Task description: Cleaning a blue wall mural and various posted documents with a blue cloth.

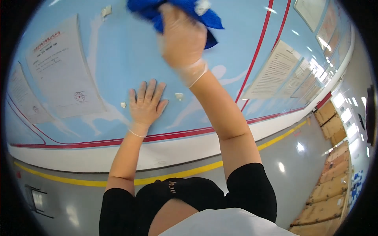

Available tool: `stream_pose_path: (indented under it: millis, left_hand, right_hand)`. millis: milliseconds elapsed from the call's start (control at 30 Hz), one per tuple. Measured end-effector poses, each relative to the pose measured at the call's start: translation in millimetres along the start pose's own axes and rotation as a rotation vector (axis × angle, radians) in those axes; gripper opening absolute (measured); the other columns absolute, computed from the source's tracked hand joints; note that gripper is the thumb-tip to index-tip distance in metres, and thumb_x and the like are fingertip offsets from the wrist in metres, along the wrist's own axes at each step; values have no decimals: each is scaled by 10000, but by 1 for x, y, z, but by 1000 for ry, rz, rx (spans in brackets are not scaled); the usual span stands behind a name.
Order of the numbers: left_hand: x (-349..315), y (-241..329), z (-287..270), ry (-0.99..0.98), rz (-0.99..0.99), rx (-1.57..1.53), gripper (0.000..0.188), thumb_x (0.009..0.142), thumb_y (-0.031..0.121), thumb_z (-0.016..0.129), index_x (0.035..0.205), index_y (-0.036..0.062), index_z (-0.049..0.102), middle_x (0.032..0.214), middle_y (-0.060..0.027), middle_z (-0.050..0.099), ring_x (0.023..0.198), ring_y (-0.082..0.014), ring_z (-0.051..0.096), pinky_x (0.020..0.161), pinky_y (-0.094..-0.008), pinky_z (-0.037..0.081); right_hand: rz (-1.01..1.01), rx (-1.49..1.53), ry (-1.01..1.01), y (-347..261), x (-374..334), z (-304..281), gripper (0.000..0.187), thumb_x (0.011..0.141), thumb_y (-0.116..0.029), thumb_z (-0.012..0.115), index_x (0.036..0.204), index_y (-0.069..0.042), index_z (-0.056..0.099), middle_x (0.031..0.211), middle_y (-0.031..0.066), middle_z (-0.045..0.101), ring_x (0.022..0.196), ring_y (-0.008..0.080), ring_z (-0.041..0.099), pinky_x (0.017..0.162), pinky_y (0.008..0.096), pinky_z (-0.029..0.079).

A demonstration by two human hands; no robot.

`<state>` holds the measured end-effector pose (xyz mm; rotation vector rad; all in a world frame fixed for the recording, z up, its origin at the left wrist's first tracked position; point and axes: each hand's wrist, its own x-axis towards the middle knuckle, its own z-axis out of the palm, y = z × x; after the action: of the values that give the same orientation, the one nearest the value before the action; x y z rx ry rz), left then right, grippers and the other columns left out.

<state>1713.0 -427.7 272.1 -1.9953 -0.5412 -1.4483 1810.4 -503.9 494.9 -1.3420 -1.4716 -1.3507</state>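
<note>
My right hand (183,41), in a clear thin glove, is closed on a bunched blue cloth (210,21) high on the light blue wall board (122,51). The cloth's upper part is cut off by the picture's edge, and the hand is slightly blurred. Lower and to the left, my left hand (146,103), also gloved, lies flat against the board with its fingers spread. White bits of adhesive flank it: one small patch (123,105) on its left and another patch (179,96) on its right.
Printed sheets hang at left, one large sheet (59,70) among them, and more papers (275,70) at right. Another white patch (106,11) sticks up high. Below runs a grey floor with a yellow line (189,172). Wooden crates (323,196) stand at right, a dark-framed object (37,198) at left.
</note>
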Motion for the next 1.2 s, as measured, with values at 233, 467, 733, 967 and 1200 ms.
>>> stream_pose_path:
  millis: [233, 467, 733, 967, 1200]
  left_hand:
    - [0, -2, -3, -18, 20, 2, 587, 987, 545, 469, 1501, 261, 486, 1606, -61, 365, 1500, -305, 271, 1219, -558, 80]
    - [0, 0, 3, 21, 25, 15, 587, 1016, 517, 412, 1547, 266, 408, 1655, -44, 266, 1547, -285, 165, 1237, -552, 32]
    - [-1, 1, 2, 12, 18, 22, 573, 1021, 513, 398, 1535, 262, 424, 1646, -45, 284, 1531, -291, 218, 1238, -558, 47]
    - [0, 1, 0, -15, -2, 14, 615, 1001, 527, 431, 1555, 264, 382, 1651, -16, 274, 1526, -260, 232, 1236, -556, 23]
    - [-2, -1, 0, -20, -5, -53, 588, 989, 499, 475, 1511, 230, 439, 1629, -22, 312, 1497, -249, 292, 1233, -564, 53]
  right_hand:
    - [-288, -15, -95, 47, -12, -40, 313, 840, -260, 666, 1144, -202, 710, 884, 68, 695, 818, 313, 683, 745, 406, 543]
    - [254, -244, 536, 172, 105, -86, 328, 867, -121, 652, 1171, -9, 602, 1105, 245, 635, 1060, 401, 612, 941, 431, 467]
    - [-10, -236, 709, 23, 127, 15, 284, 913, -163, 591, 1141, 6, 571, 980, 196, 644, 865, 371, 666, 774, 432, 543]
    - [-86, 315, 292, -103, 151, 46, 160, 891, -136, 579, 1006, -37, 626, 924, 145, 662, 893, 281, 673, 703, 381, 539]
    - [-272, 351, 162, -125, 112, 74, 153, 805, -182, 659, 937, -177, 736, 889, 78, 713, 879, 299, 692, 712, 434, 533]
